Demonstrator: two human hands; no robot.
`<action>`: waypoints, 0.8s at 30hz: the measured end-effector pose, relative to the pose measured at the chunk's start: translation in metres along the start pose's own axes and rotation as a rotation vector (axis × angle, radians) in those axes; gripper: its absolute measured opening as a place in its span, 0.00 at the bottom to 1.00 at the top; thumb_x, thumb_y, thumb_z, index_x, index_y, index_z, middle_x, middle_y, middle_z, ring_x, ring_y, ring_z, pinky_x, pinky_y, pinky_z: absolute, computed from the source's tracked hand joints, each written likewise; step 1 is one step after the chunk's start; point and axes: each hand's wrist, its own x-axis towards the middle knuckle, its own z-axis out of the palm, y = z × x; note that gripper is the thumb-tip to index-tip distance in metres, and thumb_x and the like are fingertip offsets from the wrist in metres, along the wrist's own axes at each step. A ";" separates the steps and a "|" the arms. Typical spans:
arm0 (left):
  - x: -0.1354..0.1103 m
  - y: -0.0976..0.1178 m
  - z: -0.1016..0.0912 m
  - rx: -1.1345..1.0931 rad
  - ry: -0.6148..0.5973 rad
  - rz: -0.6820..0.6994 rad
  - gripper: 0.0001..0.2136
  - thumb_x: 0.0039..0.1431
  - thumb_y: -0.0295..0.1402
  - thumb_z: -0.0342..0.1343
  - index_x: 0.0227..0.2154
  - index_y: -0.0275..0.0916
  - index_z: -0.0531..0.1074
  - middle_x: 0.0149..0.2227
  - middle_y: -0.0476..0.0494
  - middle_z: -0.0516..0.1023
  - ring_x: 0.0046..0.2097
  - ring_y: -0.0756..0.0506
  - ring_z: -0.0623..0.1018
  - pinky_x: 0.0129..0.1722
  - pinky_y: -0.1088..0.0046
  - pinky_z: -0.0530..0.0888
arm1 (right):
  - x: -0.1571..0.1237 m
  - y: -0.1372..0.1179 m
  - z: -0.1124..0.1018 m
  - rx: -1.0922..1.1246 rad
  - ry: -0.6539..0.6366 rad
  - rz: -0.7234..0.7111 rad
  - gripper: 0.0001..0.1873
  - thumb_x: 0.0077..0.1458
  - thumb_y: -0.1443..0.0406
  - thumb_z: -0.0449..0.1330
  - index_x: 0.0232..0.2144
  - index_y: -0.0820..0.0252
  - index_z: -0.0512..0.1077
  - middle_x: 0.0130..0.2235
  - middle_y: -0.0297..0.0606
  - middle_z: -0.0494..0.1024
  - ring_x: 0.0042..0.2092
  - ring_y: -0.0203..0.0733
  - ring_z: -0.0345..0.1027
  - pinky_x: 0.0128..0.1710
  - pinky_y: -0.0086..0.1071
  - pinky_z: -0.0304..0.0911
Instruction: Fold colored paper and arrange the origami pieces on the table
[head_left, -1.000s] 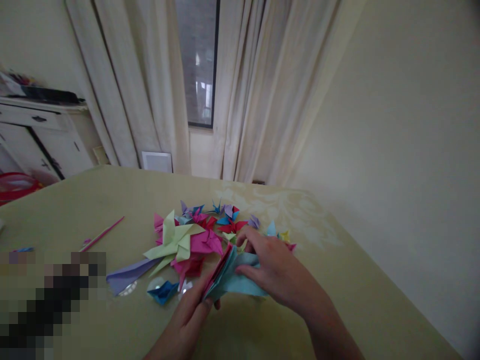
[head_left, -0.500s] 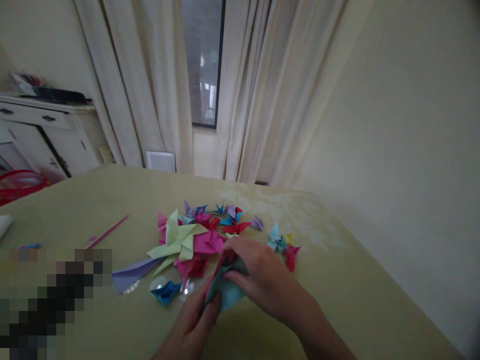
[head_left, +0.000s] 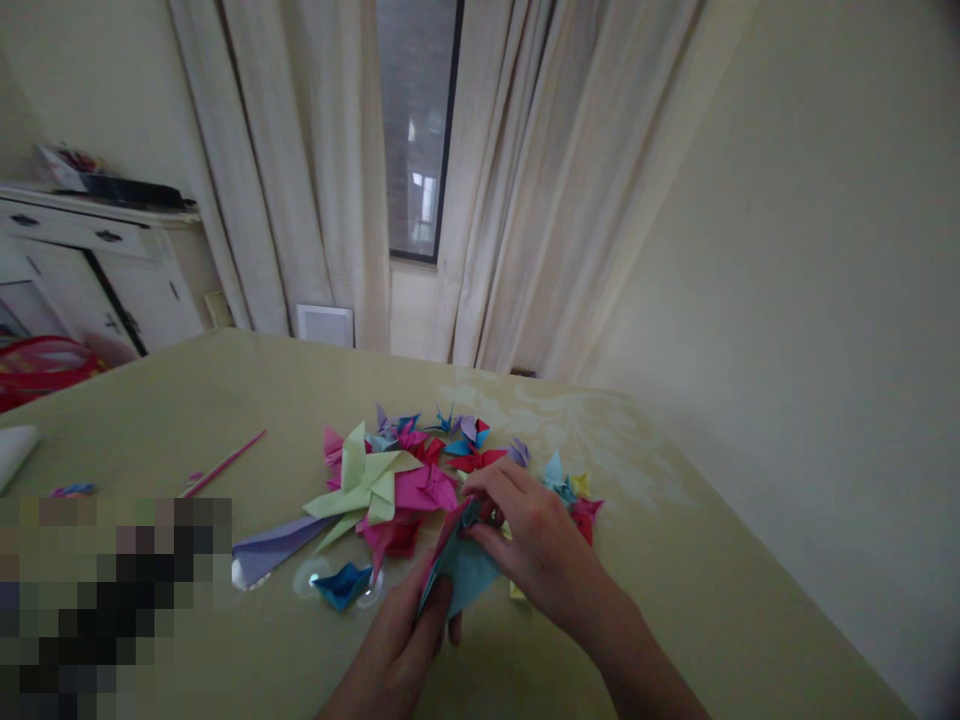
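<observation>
- Exposure: dim, low in contrast; tablecloth point(head_left: 720, 600) colours muted.
- Source: main direction cannot be determined; windowpane point(head_left: 411, 110) carries pale reflections low down.
- Glare: small white highlights beside the blue folded paper point(head_left: 343, 586).
- Shadow: soft, diffuse darkening on the cloth below the hands point(head_left: 536, 520).
- Sharpness: soft throughout; fine detail smeared.
- Distortion: curtains point(head_left: 281, 150) splay outward; upper right corner darkened.
- Lower left: coarse pixelation.

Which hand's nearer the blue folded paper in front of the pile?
Left: the left hand is just right of the blue folded paper; the right hand is farther right.
</observation>
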 end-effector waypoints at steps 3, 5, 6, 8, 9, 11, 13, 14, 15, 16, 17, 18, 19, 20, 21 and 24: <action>0.003 0.005 -0.002 -0.048 -0.003 0.032 0.27 0.69 0.57 0.51 0.58 0.43 0.76 0.29 0.49 0.73 0.32 0.47 0.70 0.33 0.73 0.72 | 0.002 0.004 0.002 0.030 0.041 -0.007 0.20 0.57 0.79 0.67 0.46 0.55 0.73 0.47 0.37 0.77 0.46 0.43 0.75 0.47 0.35 0.70; 0.005 0.002 -0.003 -0.108 0.010 0.009 0.29 0.68 0.57 0.52 0.63 0.45 0.72 0.32 0.49 0.73 0.33 0.47 0.70 0.33 0.73 0.73 | 0.003 0.005 0.004 0.053 0.081 0.004 0.20 0.56 0.79 0.69 0.46 0.56 0.73 0.46 0.37 0.77 0.42 0.41 0.74 0.43 0.33 0.71; 0.006 0.000 -0.003 -0.131 0.009 -0.009 0.30 0.69 0.57 0.51 0.65 0.46 0.70 0.33 0.49 0.73 0.33 0.47 0.70 0.33 0.74 0.72 | 0.004 0.006 0.005 0.059 0.092 0.006 0.20 0.55 0.79 0.70 0.45 0.56 0.73 0.45 0.36 0.77 0.40 0.40 0.74 0.42 0.33 0.70; 0.009 -0.005 -0.004 -0.149 -0.031 -0.034 0.31 0.70 0.56 0.50 0.69 0.47 0.65 0.33 0.50 0.72 0.33 0.48 0.69 0.32 0.75 0.71 | 0.005 0.007 0.007 0.062 0.094 0.012 0.20 0.54 0.79 0.71 0.44 0.57 0.73 0.43 0.36 0.77 0.39 0.40 0.74 0.41 0.33 0.70; 0.010 -0.007 -0.004 -0.153 -0.060 -0.040 0.31 0.70 0.56 0.50 0.70 0.47 0.63 0.33 0.50 0.71 0.32 0.48 0.69 0.32 0.76 0.71 | 0.006 0.007 0.008 0.065 0.094 0.021 0.20 0.53 0.78 0.71 0.44 0.57 0.73 0.43 0.36 0.77 0.39 0.40 0.74 0.42 0.33 0.70; 0.012 -0.008 -0.006 -0.186 -0.095 -0.059 0.32 0.70 0.57 0.50 0.70 0.47 0.62 0.34 0.49 0.73 0.34 0.48 0.70 0.33 0.76 0.72 | 0.007 0.008 0.007 0.074 0.112 0.049 0.20 0.53 0.77 0.72 0.44 0.58 0.74 0.44 0.36 0.77 0.37 0.39 0.74 0.41 0.33 0.69; 0.013 -0.005 -0.008 -0.220 -0.089 -0.087 0.32 0.68 0.58 0.52 0.68 0.49 0.65 0.41 0.46 0.75 0.39 0.47 0.72 0.38 0.75 0.74 | 0.007 0.008 0.005 0.077 0.148 0.068 0.19 0.53 0.74 0.73 0.46 0.57 0.75 0.46 0.38 0.77 0.38 0.40 0.74 0.42 0.34 0.69; 0.012 -0.003 -0.010 -0.219 -0.078 -0.094 0.31 0.67 0.59 0.53 0.67 0.49 0.68 0.43 0.45 0.75 0.41 0.46 0.73 0.40 0.74 0.74 | 0.007 0.008 0.004 0.086 0.157 0.071 0.21 0.53 0.72 0.73 0.48 0.56 0.76 0.47 0.39 0.78 0.41 0.41 0.74 0.44 0.35 0.69; 0.012 0.000 -0.011 -0.208 -0.070 -0.096 0.31 0.67 0.59 0.53 0.65 0.48 0.70 0.44 0.45 0.75 0.42 0.46 0.73 0.40 0.74 0.74 | 0.007 0.007 0.002 0.107 0.148 0.076 0.23 0.54 0.70 0.74 0.51 0.55 0.76 0.49 0.39 0.78 0.43 0.43 0.74 0.45 0.35 0.69; 0.011 0.002 -0.011 -0.189 -0.074 -0.094 0.30 0.66 0.60 0.53 0.63 0.47 0.72 0.44 0.45 0.75 0.42 0.46 0.73 0.39 0.74 0.74 | 0.007 0.006 0.001 0.138 0.114 0.086 0.23 0.55 0.68 0.73 0.53 0.54 0.76 0.49 0.39 0.79 0.44 0.43 0.73 0.44 0.35 0.69; 0.010 0.004 -0.011 -0.173 -0.083 -0.090 0.31 0.66 0.61 0.53 0.60 0.45 0.73 0.42 0.45 0.75 0.40 0.46 0.72 0.37 0.75 0.73 | 0.006 0.004 0.000 0.176 0.057 0.101 0.22 0.57 0.67 0.72 0.53 0.54 0.77 0.48 0.38 0.80 0.43 0.43 0.74 0.43 0.34 0.68; 0.009 0.005 -0.011 -0.161 -0.095 -0.090 0.31 0.65 0.63 0.52 0.58 0.44 0.75 0.39 0.46 0.75 0.37 0.47 0.71 0.35 0.75 0.72 | 0.005 0.003 0.000 0.216 -0.010 0.117 0.17 0.59 0.66 0.70 0.51 0.54 0.78 0.45 0.36 0.82 0.41 0.42 0.74 0.41 0.32 0.67; 0.009 0.005 -0.010 -0.150 -0.110 -0.094 0.32 0.64 0.64 0.52 0.54 0.42 0.76 0.36 0.47 0.74 0.35 0.48 0.70 0.34 0.75 0.72 | 0.004 0.001 0.000 0.249 -0.071 0.128 0.12 0.60 0.66 0.68 0.47 0.55 0.80 0.41 0.34 0.82 0.39 0.40 0.74 0.38 0.31 0.66; 0.008 0.005 -0.008 -0.140 -0.124 -0.104 0.32 0.64 0.65 0.51 0.50 0.41 0.78 0.33 0.48 0.73 0.34 0.48 0.70 0.33 0.75 0.72 | 0.003 -0.001 0.000 0.270 -0.114 0.132 0.06 0.61 0.66 0.67 0.41 0.56 0.82 0.37 0.33 0.82 0.37 0.40 0.73 0.37 0.30 0.64; 0.007 0.005 -0.006 -0.134 -0.128 -0.115 0.32 0.63 0.66 0.50 0.46 0.40 0.78 0.31 0.49 0.72 0.33 0.48 0.70 0.33 0.75 0.72 | 0.002 -0.002 0.001 0.282 -0.137 0.128 0.04 0.62 0.66 0.66 0.37 0.57 0.82 0.34 0.32 0.82 0.36 0.39 0.73 0.36 0.30 0.63; 0.007 0.003 -0.003 -0.191 -0.061 -0.131 0.33 0.62 0.67 0.51 0.46 0.41 0.78 0.37 0.45 0.77 0.39 0.45 0.75 0.41 0.72 0.77 | 0.003 -0.001 0.008 0.402 -0.090 0.122 0.08 0.64 0.61 0.64 0.37 0.58 0.82 0.33 0.33 0.81 0.34 0.38 0.73 0.34 0.29 0.63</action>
